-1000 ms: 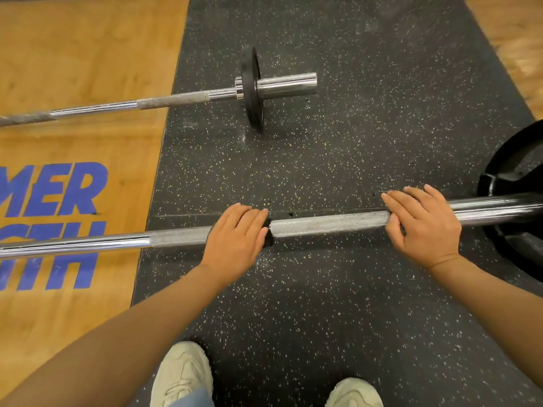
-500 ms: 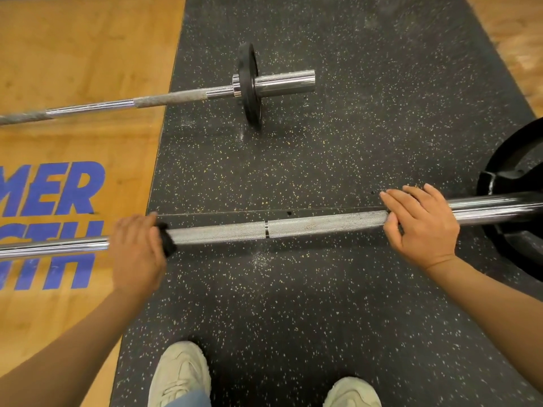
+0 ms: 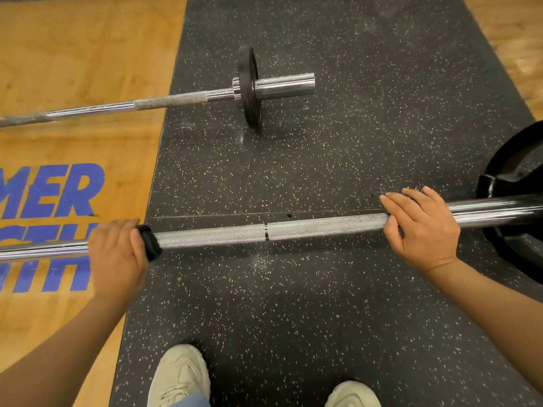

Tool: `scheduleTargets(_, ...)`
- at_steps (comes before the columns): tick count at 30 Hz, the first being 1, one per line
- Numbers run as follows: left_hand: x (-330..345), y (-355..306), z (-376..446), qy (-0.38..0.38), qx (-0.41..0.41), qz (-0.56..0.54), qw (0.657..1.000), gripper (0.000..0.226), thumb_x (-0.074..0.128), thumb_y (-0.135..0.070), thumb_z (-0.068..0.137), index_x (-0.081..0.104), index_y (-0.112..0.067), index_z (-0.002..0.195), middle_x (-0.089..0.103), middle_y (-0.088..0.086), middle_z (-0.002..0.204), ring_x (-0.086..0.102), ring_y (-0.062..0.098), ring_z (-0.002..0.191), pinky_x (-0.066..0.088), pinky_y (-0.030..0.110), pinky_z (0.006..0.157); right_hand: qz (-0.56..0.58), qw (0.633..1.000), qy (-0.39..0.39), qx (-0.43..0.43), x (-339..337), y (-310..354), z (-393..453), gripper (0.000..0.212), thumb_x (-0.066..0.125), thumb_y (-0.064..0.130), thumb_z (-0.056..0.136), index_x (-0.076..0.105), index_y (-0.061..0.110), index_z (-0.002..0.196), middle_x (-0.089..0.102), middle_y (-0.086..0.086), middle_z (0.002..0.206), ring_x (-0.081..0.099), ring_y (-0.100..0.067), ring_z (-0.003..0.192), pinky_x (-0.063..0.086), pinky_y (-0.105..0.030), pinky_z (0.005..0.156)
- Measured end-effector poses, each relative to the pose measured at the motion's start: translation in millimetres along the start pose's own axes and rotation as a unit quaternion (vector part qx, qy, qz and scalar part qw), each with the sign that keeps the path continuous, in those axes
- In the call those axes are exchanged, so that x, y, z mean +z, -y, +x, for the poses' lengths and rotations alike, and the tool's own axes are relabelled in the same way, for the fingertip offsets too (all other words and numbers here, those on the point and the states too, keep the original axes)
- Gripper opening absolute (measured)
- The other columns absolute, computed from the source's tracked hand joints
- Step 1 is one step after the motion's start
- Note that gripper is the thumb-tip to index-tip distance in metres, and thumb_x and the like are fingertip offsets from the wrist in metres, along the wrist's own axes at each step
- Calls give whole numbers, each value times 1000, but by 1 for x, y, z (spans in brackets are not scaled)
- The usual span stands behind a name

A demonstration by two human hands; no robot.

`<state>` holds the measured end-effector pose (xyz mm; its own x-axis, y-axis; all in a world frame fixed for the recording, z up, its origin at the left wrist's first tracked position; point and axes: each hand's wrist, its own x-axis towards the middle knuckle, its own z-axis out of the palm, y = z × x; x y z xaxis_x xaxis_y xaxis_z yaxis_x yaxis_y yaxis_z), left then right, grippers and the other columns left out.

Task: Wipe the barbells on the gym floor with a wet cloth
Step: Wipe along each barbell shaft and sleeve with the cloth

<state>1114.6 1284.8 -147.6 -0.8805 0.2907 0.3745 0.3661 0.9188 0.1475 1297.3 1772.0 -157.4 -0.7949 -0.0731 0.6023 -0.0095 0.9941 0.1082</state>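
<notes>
Since a second before, the left hand (image 3: 117, 254) had slid the black cloth (image 3: 150, 242) leftward along the near barbell (image 3: 293, 230), from the ring mark at mid-knurl out to the point where the rough section gives way to smooth chrome; over the last half second it had moved hardly at all. The right hand (image 3: 423, 227) had not shifted.

That left grip was curled right round the shaft with the cloth bunched beneath it, only a dark fold showing at the thumb side. The right grip lay over the bar near the big black plate (image 3: 514, 230), fingers fairly straight across the top and thumb hooked below, so it pinned the bar and did not wipe. The bar lay across the speckled rubber mat (image 3: 323, 157), its left part reaching out over the mat's left edge onto the wooden floor (image 3: 73, 69).

To do this stroke well, I judged the cloth should stay wrapped fully round, so the underside got cleaned too, with firm pressure on the knurling, where chalk seemed to cling; white dust lay on the mat below. The steadying hand would need to keep the bar from rolling.

By my count: two barbells, the far barbell (image 3: 117, 108) lying toward the mat's far end with one small plate (image 3: 249, 89); two plates in sight; one cloth; two hands; two pale shoes (image 3: 179, 377) at the mat's near edge.
</notes>
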Motion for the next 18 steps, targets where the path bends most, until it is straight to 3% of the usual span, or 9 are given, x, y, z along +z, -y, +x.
scheduleTargets(5,9,-58,-8,33,111,-48,992,44,30,-21,103,64,4,114,66,19,108,53,38,107,36,51,100,1,1000,-1,11,0,2,-1,34,47,16,95,74,4,113,74,-11,109,67,-37,99,46,-53,102)
scheduleTargets(8,10,-49,-2,36,182,-43,982,44,30,-21,104,62,5,116,65,20,109,53,37,104,38,50,95,0,1000,8,9,-1,1,-1,34,48,15,95,74,4,113,73,-11,109,67,-37,99,46,-53,102)
scheduleTargets(10,8,-22,3,45,157,-35,986,47,25,-24,106,61,5,114,65,23,107,55,40,99,41,52,88,2,1000,13,6,-1,1,-1,34,47,16,95,73,4,113,73,-11,109,67,-37,99,46,-53,101)
scheduleTargets(12,4,4,4,37,74,-24,996,49,23,-25,105,61,6,110,63,26,106,55,45,97,41,56,85,1,1000,12,6,-1,1,-1,35,46,17,96,73,3,113,73,-11,110,67,-38,99,46,-53,102)
scheduleTargets(15,-3,9,-7,30,8,16,999,48,26,-24,103,59,8,116,60,28,115,49,48,114,32,59,103,0,1000,8,7,-1,1,-1,36,45,17,97,73,3,113,73,-11,109,67,-38,99,46,-53,102)
scheduleTargets(18,2,-22,-11,41,25,-3,999,51,24,-27,103,57,6,124,59,24,125,41,43,128,18,52,116,-1,1000,6,11,-1,2,0,36,45,17,97,73,3,113,73,-11,109,67,-38,99,45,-53,102)
